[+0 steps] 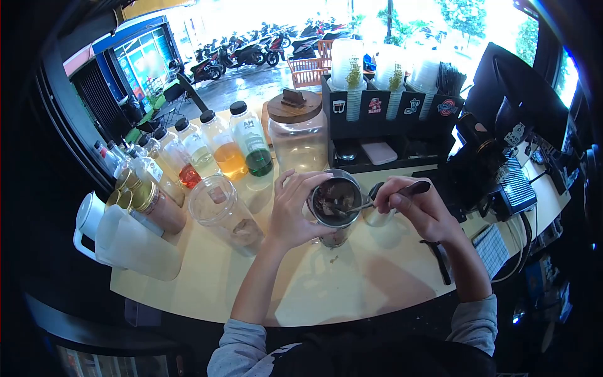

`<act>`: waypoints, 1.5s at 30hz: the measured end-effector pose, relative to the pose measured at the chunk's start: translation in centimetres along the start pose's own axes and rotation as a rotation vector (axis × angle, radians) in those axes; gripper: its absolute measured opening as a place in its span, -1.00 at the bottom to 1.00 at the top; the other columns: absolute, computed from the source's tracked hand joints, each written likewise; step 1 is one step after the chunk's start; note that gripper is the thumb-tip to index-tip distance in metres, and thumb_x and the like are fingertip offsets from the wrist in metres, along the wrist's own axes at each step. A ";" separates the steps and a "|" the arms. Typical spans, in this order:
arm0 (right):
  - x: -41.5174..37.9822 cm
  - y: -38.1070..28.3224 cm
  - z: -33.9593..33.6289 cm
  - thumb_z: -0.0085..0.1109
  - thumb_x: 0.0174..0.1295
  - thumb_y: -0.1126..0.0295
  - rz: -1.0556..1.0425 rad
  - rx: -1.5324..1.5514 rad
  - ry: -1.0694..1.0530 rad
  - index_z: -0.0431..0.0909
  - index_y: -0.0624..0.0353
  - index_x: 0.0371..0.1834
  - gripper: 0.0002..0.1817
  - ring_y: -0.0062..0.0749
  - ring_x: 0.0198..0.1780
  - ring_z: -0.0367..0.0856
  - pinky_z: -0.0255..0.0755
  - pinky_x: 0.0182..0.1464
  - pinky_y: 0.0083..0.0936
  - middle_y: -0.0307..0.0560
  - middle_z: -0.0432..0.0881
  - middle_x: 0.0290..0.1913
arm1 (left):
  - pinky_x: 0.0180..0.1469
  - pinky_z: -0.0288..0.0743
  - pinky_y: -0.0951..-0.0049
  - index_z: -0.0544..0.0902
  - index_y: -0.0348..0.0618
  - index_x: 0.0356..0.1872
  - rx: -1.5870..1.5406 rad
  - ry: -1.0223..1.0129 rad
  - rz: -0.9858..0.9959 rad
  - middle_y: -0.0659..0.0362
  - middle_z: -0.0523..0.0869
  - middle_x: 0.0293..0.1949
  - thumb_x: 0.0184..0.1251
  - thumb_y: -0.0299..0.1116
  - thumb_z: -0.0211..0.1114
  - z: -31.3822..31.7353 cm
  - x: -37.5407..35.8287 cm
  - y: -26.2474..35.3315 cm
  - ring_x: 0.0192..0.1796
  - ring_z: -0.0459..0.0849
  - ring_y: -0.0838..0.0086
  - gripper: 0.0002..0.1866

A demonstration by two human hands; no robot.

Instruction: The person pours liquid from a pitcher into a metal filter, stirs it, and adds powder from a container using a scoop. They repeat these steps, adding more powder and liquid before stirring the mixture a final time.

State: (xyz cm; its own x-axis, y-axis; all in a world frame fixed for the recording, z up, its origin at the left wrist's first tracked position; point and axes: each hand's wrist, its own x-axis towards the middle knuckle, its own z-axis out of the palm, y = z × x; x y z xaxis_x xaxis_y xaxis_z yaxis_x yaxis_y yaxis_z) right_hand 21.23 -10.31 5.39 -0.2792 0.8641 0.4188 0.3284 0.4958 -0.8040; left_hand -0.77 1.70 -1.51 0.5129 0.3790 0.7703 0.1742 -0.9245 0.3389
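Observation:
My left hand (294, 210) is wrapped round the side of a metal-rimmed cup (336, 220) over the counter's middle. My right hand (416, 204) grips a spoon (359, 207), whose lower end is inside the cup, at dark brown contents. The spoon's dark handle end sticks out beyond my right fingers. Left of my left hand is a clear plastic container (217, 204) with some brown stuff low inside. Partly hidden behind my right hand, a small glass vessel (377, 213) stands on the counter. A few crumbs lie below the cup.
Bottles with black caps (229, 157) and a large jar with a wooden lid (298, 141) line the back. Pitchers (141, 245) stand at the left. A black organizer (392, 138) holds cups; a machine (515, 182) and a cloth (491, 251) are at the right.

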 end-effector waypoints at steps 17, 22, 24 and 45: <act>-0.1 0.6 1.6 0.28 0.21 0.48 -0.076 -0.211 0.236 0.66 0.30 -0.20 -0.85 -0.50 -0.33 0.68 0.52 -0.25 -0.57 -0.04 0.71 -0.33 | 0.14 0.39 0.34 0.56 -0.05 0.12 -0.026 -0.091 -0.291 0.20 0.70 -0.04 -0.47 -0.08 0.67 1.3 -0.5 0.1 -0.02 0.64 0.35 -0.10; -0.2 1.2 2.4 0.29 0.18 0.46 -0.073 -0.273 0.223 0.67 0.24 -0.20 -0.85 -0.34 -0.37 0.68 0.52 -0.27 -0.51 -0.03 0.70 -0.35 | 0.22 0.32 0.27 0.55 -0.01 0.13 -0.028 -0.163 -0.305 0.19 0.69 -0.04 -0.42 -0.05 0.64 0.4 -0.1 0.5 0.02 0.62 0.29 -0.13; 0.0 1.1 2.7 0.30 0.18 0.44 -0.088 -0.297 0.210 0.67 0.21 -0.22 -0.86 -0.31 -0.38 0.67 0.51 -0.30 -0.48 -0.05 0.68 -0.38 | 0.31 0.26 0.23 0.56 0.02 0.12 -0.059 -0.205 -0.347 0.19 0.68 -0.02 -0.38 -0.04 0.61 0.2 0.1 0.8 0.10 0.58 0.22 -0.17; -5.5 13.3 -3.5 0.04 0.27 0.45 0.277 -0.690 0.396 0.51 0.26 0.03 -0.72 -0.01 -0.16 0.63 0.47 -0.04 -0.37 0.08 0.63 -0.14 | -0.23 0.55 0.36 0.62 -0.24 -0.32 -0.029 0.153 0.006 0.12 0.67 -0.36 0.09 -0.54 0.40 -0.5 2.3 2.4 -0.27 0.68 0.26 -0.85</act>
State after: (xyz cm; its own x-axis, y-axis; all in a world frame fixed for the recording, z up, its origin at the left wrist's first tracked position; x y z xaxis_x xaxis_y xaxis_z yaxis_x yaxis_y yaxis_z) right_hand 30.30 -8.15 -6.18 0.1876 0.8651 0.4652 0.8524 0.0919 -0.5147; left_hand 0.40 0.42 1.35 0.3790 0.3772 0.8450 0.1464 -0.9261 0.3477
